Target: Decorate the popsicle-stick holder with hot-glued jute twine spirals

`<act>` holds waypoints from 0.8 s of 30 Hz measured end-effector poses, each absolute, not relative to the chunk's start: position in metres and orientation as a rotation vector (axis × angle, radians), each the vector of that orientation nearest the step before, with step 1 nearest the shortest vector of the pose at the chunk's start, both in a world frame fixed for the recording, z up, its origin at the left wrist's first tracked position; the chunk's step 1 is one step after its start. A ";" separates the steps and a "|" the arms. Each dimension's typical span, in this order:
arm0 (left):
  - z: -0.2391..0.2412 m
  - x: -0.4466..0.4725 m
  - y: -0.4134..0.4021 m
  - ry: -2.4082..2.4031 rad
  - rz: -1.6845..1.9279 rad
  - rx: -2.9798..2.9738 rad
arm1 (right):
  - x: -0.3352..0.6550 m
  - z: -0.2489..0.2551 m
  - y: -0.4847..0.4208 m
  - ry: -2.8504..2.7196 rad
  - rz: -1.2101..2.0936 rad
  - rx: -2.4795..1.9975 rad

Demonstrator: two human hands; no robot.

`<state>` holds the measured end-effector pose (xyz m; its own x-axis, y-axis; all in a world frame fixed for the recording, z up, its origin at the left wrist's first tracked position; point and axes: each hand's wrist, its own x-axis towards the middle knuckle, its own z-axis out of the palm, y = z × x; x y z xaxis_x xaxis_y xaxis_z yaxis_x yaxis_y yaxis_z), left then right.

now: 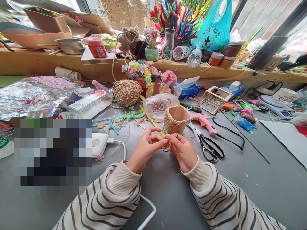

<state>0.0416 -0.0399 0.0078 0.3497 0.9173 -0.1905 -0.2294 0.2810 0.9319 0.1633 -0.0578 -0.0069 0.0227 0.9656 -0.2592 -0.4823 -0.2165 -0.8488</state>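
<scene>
My left hand [145, 148] and my right hand [181, 149] meet fingertip to fingertip over the grey table [168, 191], both pinched shut on a small thin item I cannot name, perhaps a bit of wire or a ring, near a yellow pipe cleaner [153, 123]. Just beyond my fingers stands a small twine-wrapped basket [176, 119], open side up. Both arms wear striped sleeves. A ring shows on my left hand.
Black scissors [211, 147] and a pink glue gun [205, 122] lie right of the basket. A ball of jute twine [127, 92] sits behind, with pipe-cleaner flowers [146, 72], a tissue pack [189, 90], a white power bank [99, 144] and a cluttered wooden shelf [35, 60].
</scene>
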 end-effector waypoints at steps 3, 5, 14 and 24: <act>0.008 0.040 -0.040 0.868 0.921 0.982 | 0.164 -0.009 -0.057 -0.649 1.521 -1.043; 0.009 0.039 -0.040 0.862 0.925 0.972 | 0.165 -0.009 -0.057 -0.635 1.526 -1.033; 0.014 0.036 -0.040 0.839 0.835 0.910 | 0.167 -0.010 -0.056 -0.675 1.527 -1.009; 0.015 0.027 -0.036 0.824 0.728 0.991 | 0.171 -0.006 -0.058 -1.008 1.284 -1.069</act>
<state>0.0272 -0.0355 0.0155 0.4981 0.8289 -0.2546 -0.1510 0.3721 0.9158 0.1709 -0.0582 -0.0063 0.0401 0.9991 -0.0147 -0.2225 -0.0054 -0.9749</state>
